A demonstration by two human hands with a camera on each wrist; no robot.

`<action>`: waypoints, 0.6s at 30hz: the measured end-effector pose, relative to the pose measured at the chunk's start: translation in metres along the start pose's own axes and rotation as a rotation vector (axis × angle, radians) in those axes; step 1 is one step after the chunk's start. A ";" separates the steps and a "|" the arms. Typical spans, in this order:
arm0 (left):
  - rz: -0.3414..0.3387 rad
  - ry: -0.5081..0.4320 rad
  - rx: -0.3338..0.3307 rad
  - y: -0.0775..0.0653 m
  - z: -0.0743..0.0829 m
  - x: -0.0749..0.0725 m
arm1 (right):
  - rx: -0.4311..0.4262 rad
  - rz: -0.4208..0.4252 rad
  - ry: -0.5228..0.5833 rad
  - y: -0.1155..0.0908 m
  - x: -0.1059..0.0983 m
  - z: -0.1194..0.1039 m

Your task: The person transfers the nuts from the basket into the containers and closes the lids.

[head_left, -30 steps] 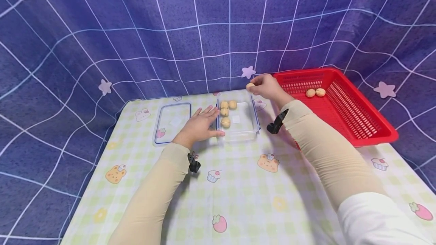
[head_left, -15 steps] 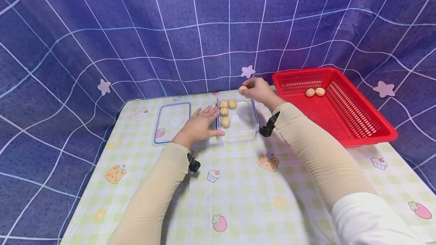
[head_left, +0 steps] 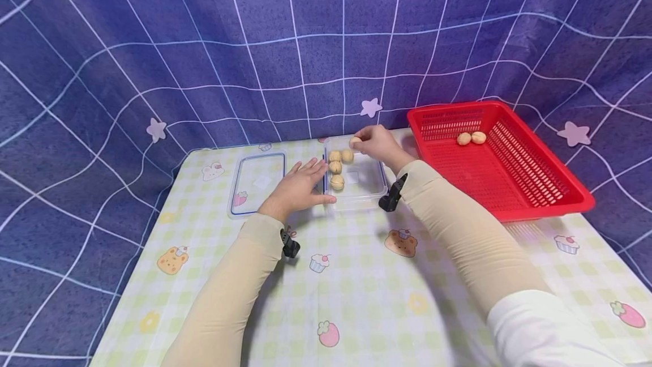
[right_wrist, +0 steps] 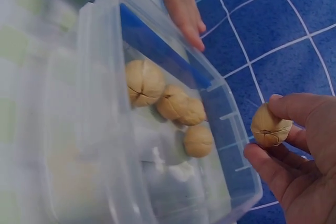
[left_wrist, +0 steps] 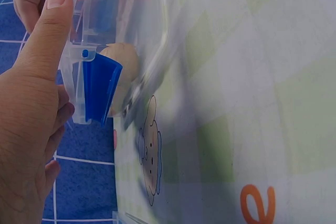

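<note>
While the left hand (head_left: 297, 187), fingers straight, lies alongside the container (head_left: 356, 203), right hand (head_left: 380, 144) pinches walnut (right_wrist: 270, 125) between fingertips near the far rim; likely placing step, next needs lowering inside, release.

Checked cloth-covered table (head_left: 367, 304) | blue-rimmed lid (head_left: 258, 184), left | clear box (head_left: 356, 204), middle | red basket (head_left: 501, 177), right

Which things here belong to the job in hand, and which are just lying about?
Job: round tan walnuts; clear rectangular plastic box; red rectangular plastic basket.
Lying about: clear rectangular plastic lid with blue edging, perhaps for later; green checked tablecloth.
</note>
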State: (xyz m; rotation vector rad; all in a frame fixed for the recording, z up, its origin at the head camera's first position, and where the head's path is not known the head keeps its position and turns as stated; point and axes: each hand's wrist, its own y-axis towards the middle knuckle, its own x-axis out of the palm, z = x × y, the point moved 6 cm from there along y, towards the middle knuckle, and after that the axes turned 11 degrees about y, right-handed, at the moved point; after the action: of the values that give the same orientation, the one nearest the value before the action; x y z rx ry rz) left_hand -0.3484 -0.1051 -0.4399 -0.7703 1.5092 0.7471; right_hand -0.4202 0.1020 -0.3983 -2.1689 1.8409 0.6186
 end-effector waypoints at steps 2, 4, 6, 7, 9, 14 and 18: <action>0.002 0.001 0.000 0.000 0.000 0.000 | -0.005 -0.003 -0.011 -0.001 0.003 0.000; 0.002 0.003 0.000 0.000 0.000 0.001 | -0.009 0.001 -0.021 -0.002 0.007 -0.001; 0.000 0.002 -0.002 0.000 0.000 0.002 | -0.008 0.012 -0.030 -0.003 0.009 -0.002; -0.002 0.002 -0.004 0.000 0.000 0.002 | -0.009 0.017 -0.031 -0.003 0.011 -0.002; -0.002 0.007 -0.003 0.000 0.000 0.002 | -0.006 0.022 -0.025 -0.004 0.014 -0.002; 0.001 0.006 -0.003 0.000 0.000 0.002 | 0.007 0.019 -0.028 -0.003 0.022 0.001; 0.008 -0.005 0.000 -0.001 0.000 0.002 | 0.028 0.009 -0.051 -0.002 0.029 0.005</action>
State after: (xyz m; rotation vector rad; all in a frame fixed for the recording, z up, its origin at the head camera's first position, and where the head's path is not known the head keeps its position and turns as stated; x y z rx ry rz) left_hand -0.3479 -0.1056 -0.4421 -0.7623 1.5090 0.7542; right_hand -0.4158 0.0789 -0.4165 -2.1087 1.8228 0.6403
